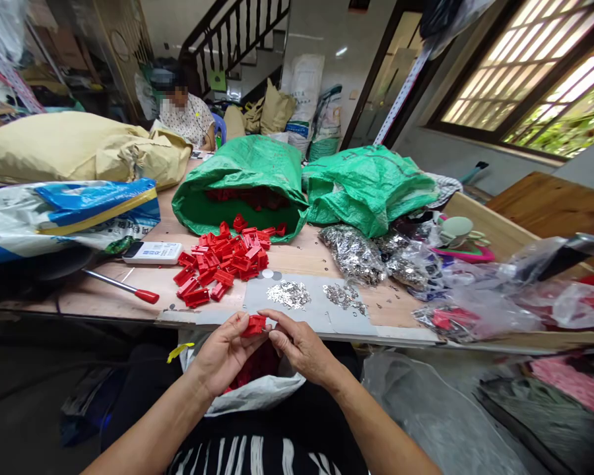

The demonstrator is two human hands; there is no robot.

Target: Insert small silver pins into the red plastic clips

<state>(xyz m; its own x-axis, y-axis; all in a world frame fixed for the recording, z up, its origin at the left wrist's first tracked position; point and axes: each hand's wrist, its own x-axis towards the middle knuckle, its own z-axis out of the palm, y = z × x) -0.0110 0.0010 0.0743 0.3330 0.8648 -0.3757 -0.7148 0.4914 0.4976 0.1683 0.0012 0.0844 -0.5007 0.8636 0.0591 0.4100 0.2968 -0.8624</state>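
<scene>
My left hand (224, 349) is closed around a small red plastic piece (254, 324), held just below the table edge. My right hand (299, 343) pinches the same piece from the right with thumb and fingertips. Under both hands a white bag (257, 394) with red pieces in it rests on my lap. On the table ahead lies a heap of red plastic pieces (220, 264) spilling from an open green sack (240, 188). Two small piles of silver metal bits (290, 294) sit on a grey board (317, 310) close to my hands.
A second green sack (369, 185) lies to the right, with clear bags of metal parts (356, 254) beside it. A white remote (152, 252) and a red-handled tool (123, 287) lie at left. Tan and blue-white sacks fill the left side. Another person (184, 115) sits at the far end.
</scene>
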